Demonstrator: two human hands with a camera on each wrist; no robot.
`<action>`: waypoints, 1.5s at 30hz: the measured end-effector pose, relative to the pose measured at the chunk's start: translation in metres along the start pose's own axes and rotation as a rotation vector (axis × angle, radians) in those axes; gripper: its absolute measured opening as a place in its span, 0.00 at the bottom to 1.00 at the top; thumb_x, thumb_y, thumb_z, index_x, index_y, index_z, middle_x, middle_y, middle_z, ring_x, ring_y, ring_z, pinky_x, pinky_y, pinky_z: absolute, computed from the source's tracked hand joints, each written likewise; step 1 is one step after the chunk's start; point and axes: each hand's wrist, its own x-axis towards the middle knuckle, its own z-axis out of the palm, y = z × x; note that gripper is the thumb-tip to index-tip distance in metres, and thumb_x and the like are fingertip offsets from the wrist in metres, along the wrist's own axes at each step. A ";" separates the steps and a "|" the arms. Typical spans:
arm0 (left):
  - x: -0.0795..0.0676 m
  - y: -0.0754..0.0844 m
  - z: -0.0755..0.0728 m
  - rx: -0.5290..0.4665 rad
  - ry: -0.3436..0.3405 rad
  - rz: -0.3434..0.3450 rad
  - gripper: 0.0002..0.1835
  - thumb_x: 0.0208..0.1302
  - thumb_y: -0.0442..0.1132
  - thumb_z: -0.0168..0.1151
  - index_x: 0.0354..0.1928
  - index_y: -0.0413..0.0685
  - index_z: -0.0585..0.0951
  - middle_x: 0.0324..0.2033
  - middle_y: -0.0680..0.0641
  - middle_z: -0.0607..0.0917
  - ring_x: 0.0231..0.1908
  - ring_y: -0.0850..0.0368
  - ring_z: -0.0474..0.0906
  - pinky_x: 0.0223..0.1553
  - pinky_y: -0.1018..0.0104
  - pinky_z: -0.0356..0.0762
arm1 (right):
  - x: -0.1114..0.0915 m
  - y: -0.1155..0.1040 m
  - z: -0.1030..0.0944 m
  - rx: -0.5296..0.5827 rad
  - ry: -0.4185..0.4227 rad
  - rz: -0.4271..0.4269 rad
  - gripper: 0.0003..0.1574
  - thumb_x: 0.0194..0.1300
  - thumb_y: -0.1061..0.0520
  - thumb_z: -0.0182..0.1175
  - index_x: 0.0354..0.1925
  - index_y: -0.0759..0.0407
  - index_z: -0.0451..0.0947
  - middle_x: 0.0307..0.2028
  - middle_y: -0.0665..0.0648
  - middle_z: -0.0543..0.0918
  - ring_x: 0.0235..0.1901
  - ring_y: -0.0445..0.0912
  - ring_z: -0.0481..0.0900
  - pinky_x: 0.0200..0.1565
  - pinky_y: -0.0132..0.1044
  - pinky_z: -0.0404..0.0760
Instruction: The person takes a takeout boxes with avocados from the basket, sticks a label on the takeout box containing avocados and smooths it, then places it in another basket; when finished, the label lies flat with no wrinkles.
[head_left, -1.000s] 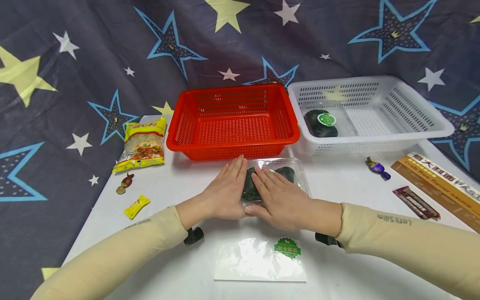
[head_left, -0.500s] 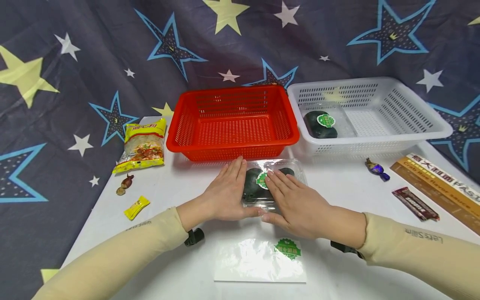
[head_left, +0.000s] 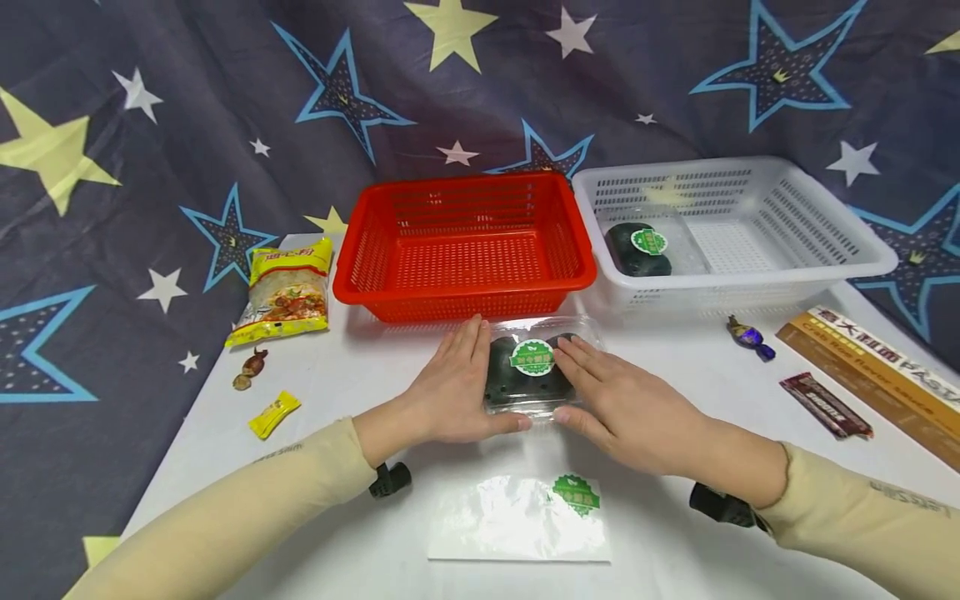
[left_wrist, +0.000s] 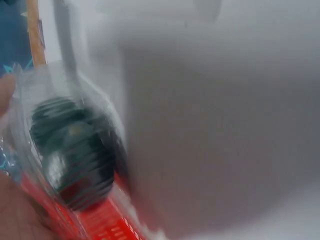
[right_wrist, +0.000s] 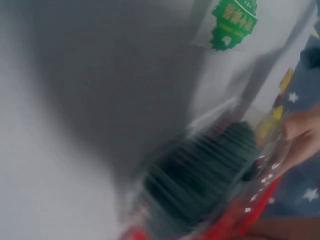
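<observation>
A clear plastic box (head_left: 538, 408) with dark green, rounded produce (head_left: 504, 379) inside lies in the middle of the white table. A round green-and-white sticker (head_left: 532, 357) sits on its lid. My left hand (head_left: 453, 387) rests along the box's left side, fingers straight, thumb by the near edge. On the right side, my right hand (head_left: 626, 400) touches the lid with straight fingertips near the sticker. Closer to me lies a glossy sheet (head_left: 502, 521) bearing a green label (head_left: 576, 495). Both wrist views show the box (left_wrist: 50, 82) and its dark produce (right_wrist: 200, 180), partly blurred.
A red basket (head_left: 465, 296) stands behind the box. The white basket (head_left: 750, 279) to its right holds a similar stickered box (head_left: 686, 237). At left are a yellow food bag (head_left: 288, 292) and small candies (head_left: 273, 414). At right lie a wrapped bar (head_left: 827, 406) and a long brown carton (head_left: 873, 375).
My right hand has slid rightward across the lid, uncovering the round sticker and more of the produce. My left hand and the box stay nearly in place.
</observation>
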 end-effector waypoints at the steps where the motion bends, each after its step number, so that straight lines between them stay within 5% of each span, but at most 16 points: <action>1: -0.001 0.001 0.000 -0.002 0.005 -0.015 0.66 0.50 0.78 0.51 0.72 0.31 0.42 0.73 0.34 0.45 0.73 0.44 0.39 0.71 0.53 0.41 | 0.000 0.003 0.001 0.047 0.010 0.030 0.47 0.69 0.37 0.50 0.70 0.70 0.54 0.71 0.67 0.56 0.70 0.59 0.53 0.65 0.54 0.59; 7: -0.010 0.012 0.004 -0.057 0.016 -0.110 0.67 0.50 0.78 0.50 0.72 0.29 0.41 0.73 0.33 0.42 0.73 0.41 0.38 0.70 0.51 0.44 | 0.003 0.016 0.008 0.353 -0.031 0.265 0.57 0.68 0.38 0.53 0.72 0.73 0.36 0.73 0.71 0.40 0.71 0.63 0.43 0.66 0.59 0.51; 12: -0.015 0.016 -0.004 -0.069 -0.004 -0.129 0.64 0.52 0.77 0.49 0.72 0.30 0.44 0.73 0.34 0.46 0.72 0.41 0.42 0.70 0.51 0.47 | 0.003 0.024 0.013 0.455 -0.028 0.286 0.58 0.67 0.39 0.55 0.72 0.73 0.37 0.72 0.71 0.42 0.71 0.64 0.45 0.66 0.60 0.50; 22: -0.003 -0.012 -0.014 -0.177 -0.049 0.132 0.62 0.53 0.72 0.57 0.74 0.36 0.41 0.74 0.37 0.41 0.73 0.44 0.36 0.70 0.54 0.39 | 0.013 0.058 0.007 0.437 -0.056 0.118 0.54 0.63 0.42 0.62 0.72 0.70 0.48 0.70 0.69 0.55 0.68 0.62 0.57 0.64 0.58 0.59; 31: 0.013 -0.016 -0.007 -0.267 -0.084 0.241 0.65 0.50 0.71 0.62 0.74 0.40 0.38 0.74 0.41 0.36 0.73 0.50 0.33 0.70 0.56 0.43 | 0.036 0.095 -0.004 0.530 -0.183 -0.101 0.49 0.60 0.51 0.66 0.73 0.57 0.54 0.68 0.64 0.63 0.65 0.59 0.63 0.60 0.59 0.65; 35: 0.009 -0.010 -0.002 -0.331 -0.119 0.198 0.67 0.50 0.71 0.62 0.74 0.42 0.33 0.74 0.42 0.33 0.73 0.55 0.30 0.70 0.58 0.46 | 0.037 0.094 -0.004 0.481 -0.155 -0.088 0.48 0.59 0.51 0.67 0.72 0.57 0.57 0.69 0.61 0.63 0.67 0.57 0.61 0.62 0.56 0.64; 39: 0.004 -0.003 0.003 -0.374 -0.085 0.126 0.67 0.50 0.72 0.61 0.74 0.42 0.33 0.74 0.43 0.33 0.73 0.57 0.28 0.70 0.58 0.46 | 0.032 0.079 -0.003 0.391 -0.069 -0.068 0.48 0.61 0.49 0.65 0.71 0.63 0.55 0.70 0.62 0.58 0.69 0.59 0.56 0.64 0.57 0.60; 45: -0.002 0.015 0.010 -0.423 -0.010 -0.025 0.68 0.50 0.73 0.59 0.73 0.38 0.33 0.74 0.42 0.32 0.73 0.54 0.27 0.70 0.56 0.46 | 0.021 0.051 0.003 0.351 -0.045 0.090 0.60 0.63 0.39 0.60 0.74 0.63 0.38 0.74 0.62 0.39 0.72 0.60 0.41 0.66 0.60 0.52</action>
